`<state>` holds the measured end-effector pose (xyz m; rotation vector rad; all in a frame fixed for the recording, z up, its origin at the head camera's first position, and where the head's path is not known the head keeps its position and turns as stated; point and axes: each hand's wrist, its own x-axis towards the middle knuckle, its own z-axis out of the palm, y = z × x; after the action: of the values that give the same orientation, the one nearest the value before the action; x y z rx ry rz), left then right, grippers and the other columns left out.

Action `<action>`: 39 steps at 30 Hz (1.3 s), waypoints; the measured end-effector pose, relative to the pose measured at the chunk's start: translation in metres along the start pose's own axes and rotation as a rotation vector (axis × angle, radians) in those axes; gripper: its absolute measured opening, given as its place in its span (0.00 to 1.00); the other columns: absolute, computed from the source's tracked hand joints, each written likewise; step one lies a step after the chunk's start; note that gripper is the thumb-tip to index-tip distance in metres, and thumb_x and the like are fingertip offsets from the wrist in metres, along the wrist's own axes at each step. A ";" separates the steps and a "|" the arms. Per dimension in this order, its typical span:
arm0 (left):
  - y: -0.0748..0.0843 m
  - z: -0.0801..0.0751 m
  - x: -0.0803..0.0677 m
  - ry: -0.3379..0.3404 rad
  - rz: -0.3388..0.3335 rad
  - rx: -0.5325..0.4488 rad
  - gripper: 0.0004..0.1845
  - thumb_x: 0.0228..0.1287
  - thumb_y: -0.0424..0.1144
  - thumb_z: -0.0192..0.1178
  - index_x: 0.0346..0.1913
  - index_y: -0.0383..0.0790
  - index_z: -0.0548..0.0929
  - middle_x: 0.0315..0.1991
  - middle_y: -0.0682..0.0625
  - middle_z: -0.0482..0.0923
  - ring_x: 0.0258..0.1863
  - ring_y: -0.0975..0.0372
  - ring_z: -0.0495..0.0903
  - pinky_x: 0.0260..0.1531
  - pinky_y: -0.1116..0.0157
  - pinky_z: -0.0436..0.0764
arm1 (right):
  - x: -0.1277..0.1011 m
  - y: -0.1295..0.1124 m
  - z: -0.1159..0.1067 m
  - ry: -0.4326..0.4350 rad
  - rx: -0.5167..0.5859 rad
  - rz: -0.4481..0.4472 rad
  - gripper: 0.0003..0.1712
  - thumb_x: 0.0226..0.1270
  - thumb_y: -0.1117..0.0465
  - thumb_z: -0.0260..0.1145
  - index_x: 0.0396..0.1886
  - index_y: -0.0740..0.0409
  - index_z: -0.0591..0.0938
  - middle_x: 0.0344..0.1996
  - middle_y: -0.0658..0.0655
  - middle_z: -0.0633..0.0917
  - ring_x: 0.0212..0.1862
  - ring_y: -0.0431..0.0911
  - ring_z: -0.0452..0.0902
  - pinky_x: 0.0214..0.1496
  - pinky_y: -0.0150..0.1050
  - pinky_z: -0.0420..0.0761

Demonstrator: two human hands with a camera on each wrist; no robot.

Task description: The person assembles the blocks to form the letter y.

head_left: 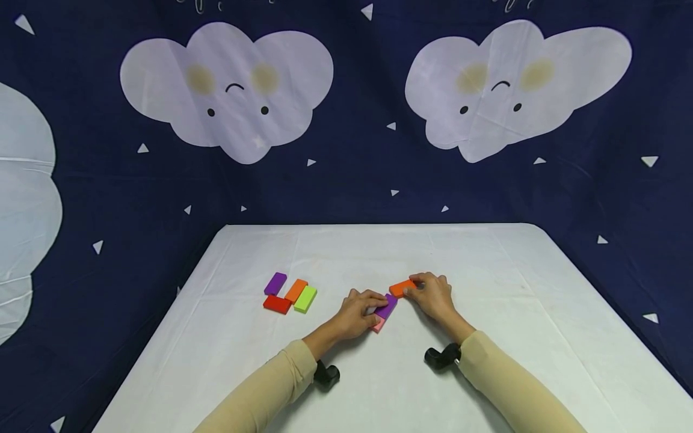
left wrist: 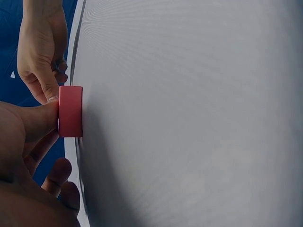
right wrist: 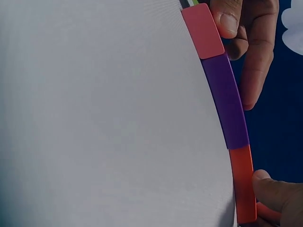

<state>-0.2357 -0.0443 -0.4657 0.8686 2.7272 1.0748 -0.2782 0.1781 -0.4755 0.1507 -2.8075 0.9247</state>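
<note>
Three flat blocks lie end to end in a row on the white table [head_left: 487,337]: a pink block [head_left: 378,325], a purple block [head_left: 388,307] and an orange block [head_left: 400,288]. My left hand [head_left: 372,308] pinches the pink block's end, with fingers curled over the purple one. The left wrist view shows its thumb [left wrist: 40,120] pressed on the pink block [left wrist: 70,111]. My right hand [head_left: 418,287] grips the orange block at the far end. The right wrist view shows the pink block [right wrist: 203,30], purple block [right wrist: 226,101] and orange block [right wrist: 243,182] in line, with my right thumb [right wrist: 270,187] on the orange one.
A cluster of loose blocks lies to the left: purple [head_left: 275,282], orange [head_left: 296,290], green [head_left: 305,299] and red [head_left: 277,304]. A dark blue cloth with white clouds [head_left: 227,90] hangs behind the table. The table's edges fall away left and right.
</note>
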 end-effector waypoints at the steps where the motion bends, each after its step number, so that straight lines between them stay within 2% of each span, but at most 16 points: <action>1: 0.000 0.000 0.000 0.000 0.004 0.002 0.19 0.62 0.35 0.59 0.57 0.41 0.80 0.61 0.54 0.74 0.45 0.61 0.64 0.48 0.63 0.61 | 0.001 0.000 0.000 -0.004 0.002 -0.005 0.23 0.55 0.54 0.69 0.50 0.60 0.83 0.50 0.65 0.82 0.46 0.59 0.70 0.52 0.55 0.62; 17: 0.000 0.000 0.000 0.011 0.017 -0.001 0.19 0.62 0.34 0.59 0.56 0.41 0.80 0.60 0.53 0.75 0.45 0.61 0.64 0.47 0.64 0.60 | 0.012 0.009 -0.002 -0.077 0.045 -0.120 0.21 0.57 0.59 0.68 0.52 0.56 0.83 0.50 0.61 0.83 0.45 0.56 0.69 0.45 0.49 0.61; 24: 0.001 -0.001 0.000 0.008 0.011 0.005 0.19 0.62 0.35 0.59 0.57 0.41 0.80 0.60 0.54 0.75 0.44 0.61 0.64 0.45 0.65 0.60 | 0.015 0.010 -0.002 -0.115 0.048 -0.140 0.21 0.59 0.59 0.66 0.53 0.55 0.82 0.52 0.60 0.83 0.43 0.54 0.68 0.45 0.46 0.61; 39: 0.002 -0.001 -0.001 0.004 -0.006 0.001 0.19 0.62 0.35 0.59 0.57 0.42 0.80 0.60 0.55 0.74 0.44 0.61 0.64 0.46 0.64 0.60 | 0.014 0.010 0.001 -0.120 0.066 -0.167 0.20 0.60 0.59 0.66 0.54 0.55 0.82 0.52 0.59 0.83 0.42 0.52 0.67 0.44 0.45 0.61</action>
<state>-0.2346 -0.0438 -0.4642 0.8580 2.7318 1.0758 -0.2932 0.1850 -0.4787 0.4574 -2.8187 0.9992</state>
